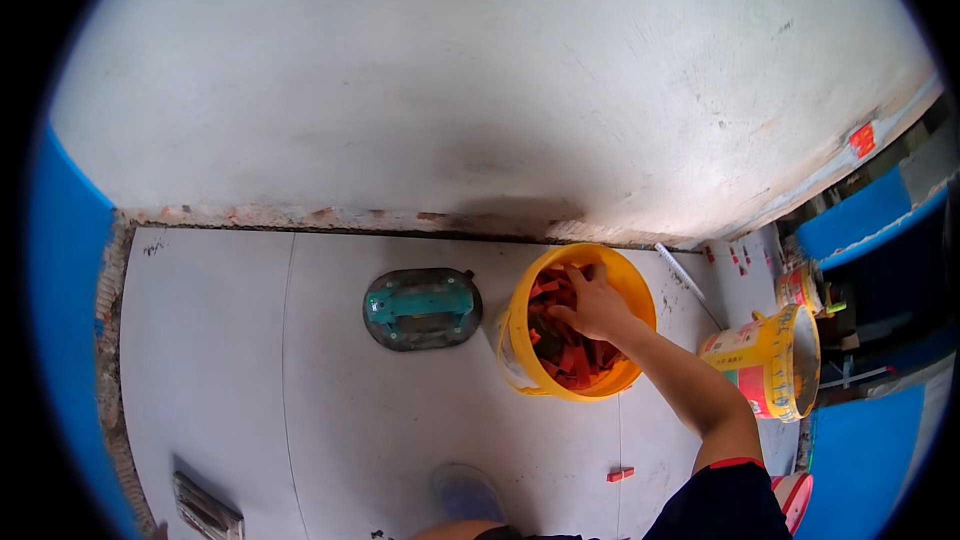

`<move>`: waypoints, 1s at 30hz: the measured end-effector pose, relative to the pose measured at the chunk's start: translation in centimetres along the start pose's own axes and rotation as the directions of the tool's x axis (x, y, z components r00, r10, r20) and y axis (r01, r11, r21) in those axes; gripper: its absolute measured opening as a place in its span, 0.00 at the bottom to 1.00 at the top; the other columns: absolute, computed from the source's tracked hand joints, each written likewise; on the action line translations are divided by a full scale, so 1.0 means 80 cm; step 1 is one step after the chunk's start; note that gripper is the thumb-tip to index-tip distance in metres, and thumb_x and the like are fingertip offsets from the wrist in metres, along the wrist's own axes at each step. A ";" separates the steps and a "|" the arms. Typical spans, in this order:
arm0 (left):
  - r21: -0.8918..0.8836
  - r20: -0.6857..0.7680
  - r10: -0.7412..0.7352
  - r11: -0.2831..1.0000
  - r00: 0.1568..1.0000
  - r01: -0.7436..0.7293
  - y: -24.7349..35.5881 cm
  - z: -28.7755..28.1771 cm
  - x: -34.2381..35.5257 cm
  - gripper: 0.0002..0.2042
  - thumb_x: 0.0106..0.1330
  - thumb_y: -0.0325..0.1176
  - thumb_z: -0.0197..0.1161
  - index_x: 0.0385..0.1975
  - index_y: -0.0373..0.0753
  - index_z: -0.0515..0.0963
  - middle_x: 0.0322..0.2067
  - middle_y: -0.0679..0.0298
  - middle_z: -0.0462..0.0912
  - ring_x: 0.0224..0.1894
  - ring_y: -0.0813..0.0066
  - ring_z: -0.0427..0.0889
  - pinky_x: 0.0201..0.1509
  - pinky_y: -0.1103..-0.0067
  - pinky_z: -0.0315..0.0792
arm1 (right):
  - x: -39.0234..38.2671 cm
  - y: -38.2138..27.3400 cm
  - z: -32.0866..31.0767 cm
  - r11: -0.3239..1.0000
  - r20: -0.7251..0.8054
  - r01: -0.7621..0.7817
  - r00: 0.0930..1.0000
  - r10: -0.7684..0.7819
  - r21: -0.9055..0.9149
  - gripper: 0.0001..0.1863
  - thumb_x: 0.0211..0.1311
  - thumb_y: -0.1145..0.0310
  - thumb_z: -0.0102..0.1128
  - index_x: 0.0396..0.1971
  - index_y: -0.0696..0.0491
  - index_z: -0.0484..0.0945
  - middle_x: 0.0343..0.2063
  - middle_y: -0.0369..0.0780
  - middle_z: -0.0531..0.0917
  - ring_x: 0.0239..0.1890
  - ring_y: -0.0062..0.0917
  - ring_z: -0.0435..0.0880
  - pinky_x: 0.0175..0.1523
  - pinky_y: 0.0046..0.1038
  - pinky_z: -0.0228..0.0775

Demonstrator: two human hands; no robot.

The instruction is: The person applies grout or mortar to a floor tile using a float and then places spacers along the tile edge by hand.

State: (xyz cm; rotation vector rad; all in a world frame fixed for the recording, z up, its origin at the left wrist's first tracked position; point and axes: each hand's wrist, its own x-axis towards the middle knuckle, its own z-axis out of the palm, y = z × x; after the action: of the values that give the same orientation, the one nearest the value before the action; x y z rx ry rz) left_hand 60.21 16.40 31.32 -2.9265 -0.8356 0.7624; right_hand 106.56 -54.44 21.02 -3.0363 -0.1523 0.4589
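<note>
- Inside the yellow bucket (520,360), which stood upright on the pale tiled floor (330,410) close to the foot of the wall (450,90), lay a heap of red plastic wedges (570,355).
- The right hand (598,308) reached down into the bucket from the lower right, palm down and fingers (578,278) loosely spread over the wedges; whether it had closed on any of them could not be told.
- The right forearm (690,385) ran back to a dark sleeve with a red trim (730,495) at the lower edge.
- The left hand was not in view.
- Just left of the bucket, apart from it, a green-handled suction lifter (422,308) on a dark oval pad lay flat on the tile.
- To the right of the bucket, a second yellow bucket with a coloured label (765,365) lay tipped on its side, its mouth facing right.
- Between the two buckets, nearer the wall, a thin white strip (680,275) lay on the floor.
- A single red wedge (620,475) lay on the tile below the bucket, well apart from it.
- A grey shoe toe (465,492) showed at the bottom middle.
- At the lower left, a ridged metal tool (205,508) rested near the tile's rough edge.
- Blue sheeting (65,270) bordered the floor on the far left.
</note>
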 end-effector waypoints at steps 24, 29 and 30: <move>-0.029 -0.026 0.726 0.687 0.688 -0.726 0.384 -0.023 0.211 0.28 0.48 0.36 0.75 0.49 0.30 0.77 0.48 0.47 0.80 0.53 0.47 0.76 0.62 0.59 0.66 | -0.018 0.060 0.032 0.877 -0.208 0.243 0.963 -0.169 0.415 0.18 0.53 0.70 0.64 0.46 0.57 0.76 0.41 0.52 0.81 0.46 0.49 0.80 0.52 0.41 0.72; 0.028 0.105 0.772 0.628 0.627 -0.778 0.407 -0.061 0.215 0.25 0.66 0.36 0.66 0.60 0.31 0.71 0.57 0.44 0.75 0.58 0.45 0.74 0.61 0.60 0.71 | -0.043 0.040 -0.004 0.870 -0.238 0.164 0.970 -0.055 0.465 0.19 0.55 0.69 0.65 0.47 0.57 0.76 0.38 0.50 0.82 0.43 0.44 0.82 0.49 0.37 0.75; 0.010 0.088 0.785 0.614 0.613 -0.789 0.408 -0.066 0.214 0.25 0.66 0.36 0.66 0.59 0.31 0.71 0.57 0.45 0.75 0.58 0.45 0.75 0.61 0.59 0.71 | -0.052 0.040 -0.012 0.880 -0.246 0.127 0.969 -0.012 0.458 0.21 0.57 0.68 0.65 0.51 0.57 0.76 0.37 0.48 0.83 0.40 0.38 0.84 0.47 0.35 0.75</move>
State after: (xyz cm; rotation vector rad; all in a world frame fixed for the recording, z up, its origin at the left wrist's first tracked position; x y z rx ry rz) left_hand 91.45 -2.43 23.85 -3.1571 0.5865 0.8686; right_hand 103.19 -58.12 22.88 -2.5630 -0.1157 0.0997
